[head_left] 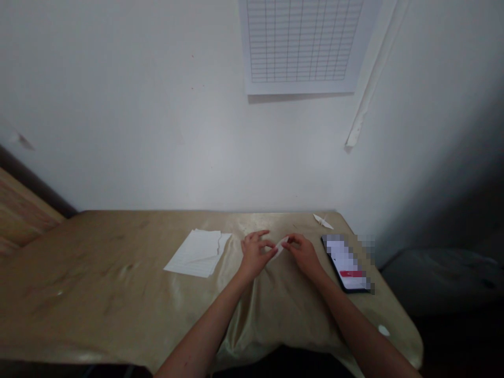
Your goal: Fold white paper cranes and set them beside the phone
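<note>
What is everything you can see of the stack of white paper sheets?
The loose stack of white paper sheets lies flat on the shiny gold-beige cloth, left of the person's left hand. Its edges are unevenly aligned; a top piece has a ragged, torn-looking right edge, and faint lines show toward the near side. No hand touches it; the sheet count is unclear.

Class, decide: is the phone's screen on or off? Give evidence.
On: the phone shows a bright, pale display with a red band.

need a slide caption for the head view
Left hand and right hand pinch a white strip between them, with sheets at left and a phone at right.
</note>
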Demonstrator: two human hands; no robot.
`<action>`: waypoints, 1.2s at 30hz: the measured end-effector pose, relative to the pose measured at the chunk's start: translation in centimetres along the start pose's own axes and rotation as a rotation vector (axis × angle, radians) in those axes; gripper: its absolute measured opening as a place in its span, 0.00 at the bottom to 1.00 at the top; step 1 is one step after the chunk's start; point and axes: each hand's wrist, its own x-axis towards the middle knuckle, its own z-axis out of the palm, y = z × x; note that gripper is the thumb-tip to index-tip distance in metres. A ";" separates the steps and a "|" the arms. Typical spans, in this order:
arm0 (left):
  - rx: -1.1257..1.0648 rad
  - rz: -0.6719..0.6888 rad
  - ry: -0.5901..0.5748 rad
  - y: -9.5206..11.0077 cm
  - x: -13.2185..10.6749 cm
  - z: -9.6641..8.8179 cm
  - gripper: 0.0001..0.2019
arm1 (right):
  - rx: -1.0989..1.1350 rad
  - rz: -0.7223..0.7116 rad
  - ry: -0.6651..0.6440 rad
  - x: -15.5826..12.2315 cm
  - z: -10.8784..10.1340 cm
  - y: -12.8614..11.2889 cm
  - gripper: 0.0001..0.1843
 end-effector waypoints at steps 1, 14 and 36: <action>-0.003 0.002 0.003 0.1 0.0 -0.1 0.02 | 0.019 0.009 0.018 0.0 0.0 -0.1 0.16; -0.032 -0.036 0.100 0.0 0.0 0.0 0.02 | -0.116 -0.100 -0.044 -0.2 -0.1 -0.3 0.10; 0.012 -0.051 0.023 0.8 -0.3 -0.4 0.02 | 0.105 0.031 -0.029 -0.3 0.2 0.0 0.16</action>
